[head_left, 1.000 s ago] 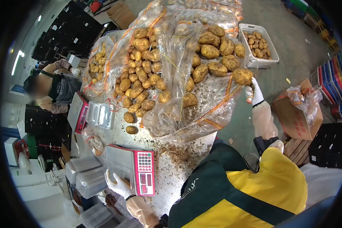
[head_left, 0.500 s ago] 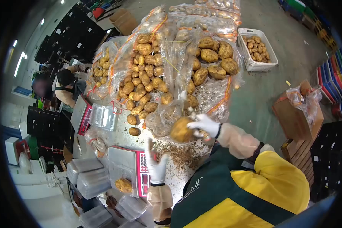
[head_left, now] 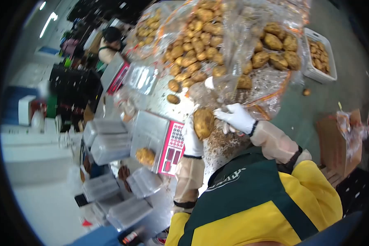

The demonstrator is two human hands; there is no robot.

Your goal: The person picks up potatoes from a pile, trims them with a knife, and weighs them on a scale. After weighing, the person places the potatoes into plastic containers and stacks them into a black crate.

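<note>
A large brown potato (head_left: pixel 203 123) is upright against the palm of my left hand (head_left: pixel 192 138), in a white glove, with the fingers closed along its left side. My right hand (head_left: pixel 237 119), also gloved in white, is at the potato's right side. Its fingers are stretched out, their tips very near or touching the skin. Left of my left hand is a pink-edged scale (head_left: pixel 171 148) with a keypad, and a potato (head_left: pixel 145 156) lies on its plate. Beyond my hands, smaller potatoes (head_left: pixel 195 49) and large potatoes (head_left: pixel 278 45) lie in opened clear plastic bags.
Clear plastic boxes (head_left: pixel 109 141) are stacked left of the scale. Farther back are a second scale (head_left: pixel 118 78) and a person (head_left: pixel 109 43). A white crate (head_left: pixel 334 74) of potatoes and a cardboard box (head_left: pixel 334 143) stand on the right. Loose dirt (head_left: pixel 225 149) covers the near tabletop.
The large potato has passed from my right hand to my left, which has moved up and inward to it. My right hand has loosened its hold. The view has shifted.
</note>
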